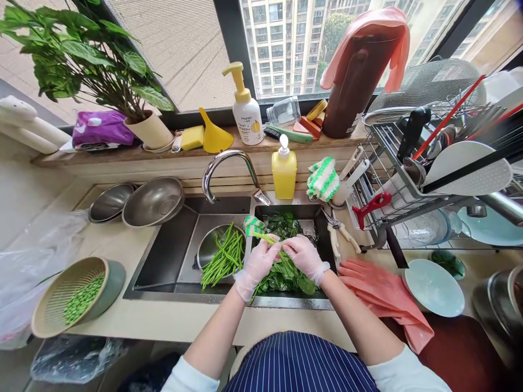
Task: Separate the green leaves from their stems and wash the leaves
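Note:
Over the right basin of the sink, my left hand point(260, 262) and my right hand point(303, 255), both in clear thin gloves, meet with fingers pinched on a pale green vegetable stalk point(263, 237). Its lower end is hidden by my fingers. Dark leafy greens point(286, 279) lie beneath and behind my hands in the right basin. To the left, a steel bowl point(207, 245) in the other basin carries a heap of long green beans point(224, 257), some hanging over its rim. A green and white scrubbing cloth point(253, 225) rests on the divider between the basins.
The faucet point(229, 155) arches over the left basin. A yellow soap bottle point(284, 171) stands behind the sink. Shears point(342, 231), pink rubber gloves point(384, 294) and a dish rack point(400, 190) are on the right. A colander point(108, 288) with peas sits left.

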The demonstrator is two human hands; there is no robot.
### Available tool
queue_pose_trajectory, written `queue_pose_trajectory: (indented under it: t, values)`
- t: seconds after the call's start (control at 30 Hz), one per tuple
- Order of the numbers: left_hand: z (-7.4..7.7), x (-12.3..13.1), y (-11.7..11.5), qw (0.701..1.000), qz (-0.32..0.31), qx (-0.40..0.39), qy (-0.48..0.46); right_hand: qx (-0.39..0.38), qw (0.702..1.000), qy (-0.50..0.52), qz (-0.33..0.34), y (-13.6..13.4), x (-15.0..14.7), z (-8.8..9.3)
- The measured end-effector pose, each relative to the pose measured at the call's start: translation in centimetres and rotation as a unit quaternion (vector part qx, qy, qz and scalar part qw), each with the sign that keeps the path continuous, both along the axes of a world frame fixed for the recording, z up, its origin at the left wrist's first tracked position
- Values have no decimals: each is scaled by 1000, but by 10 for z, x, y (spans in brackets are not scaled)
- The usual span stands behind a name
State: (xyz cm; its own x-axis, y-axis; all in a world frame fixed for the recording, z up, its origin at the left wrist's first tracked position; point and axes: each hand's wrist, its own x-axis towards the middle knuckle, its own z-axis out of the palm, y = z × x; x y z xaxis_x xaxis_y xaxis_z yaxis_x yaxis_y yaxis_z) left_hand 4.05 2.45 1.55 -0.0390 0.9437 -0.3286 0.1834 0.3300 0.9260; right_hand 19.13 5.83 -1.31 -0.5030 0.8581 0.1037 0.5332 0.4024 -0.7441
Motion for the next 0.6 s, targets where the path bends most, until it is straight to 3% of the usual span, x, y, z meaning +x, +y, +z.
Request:
queue_pose_trajectory:
  t: [0.1,0.17,0.27,0.4,0.53,0.6]
  values:
    - [-8,3,-3,998,60,4,-37,-15,1000,4,-6,1,-3,-9]
    - [-14,5,-4,996,76,8,-37,-74,993,44,-86,2,-5,-16]
    - [-20,6,-7,995,93,0,-35,-173,956,123,-202,5,-7,-24]
    - [-22,6,-8,994,97,-18,-46,-247,927,196,-203,12,-6,-32]
    - [-19,2,-5,990,120,-24,-65,-269,880,265,-288,21,8,-40]
    - [-16,-2,-3,986,144,-32,-73,-266,894,236,-272,20,19,-44]
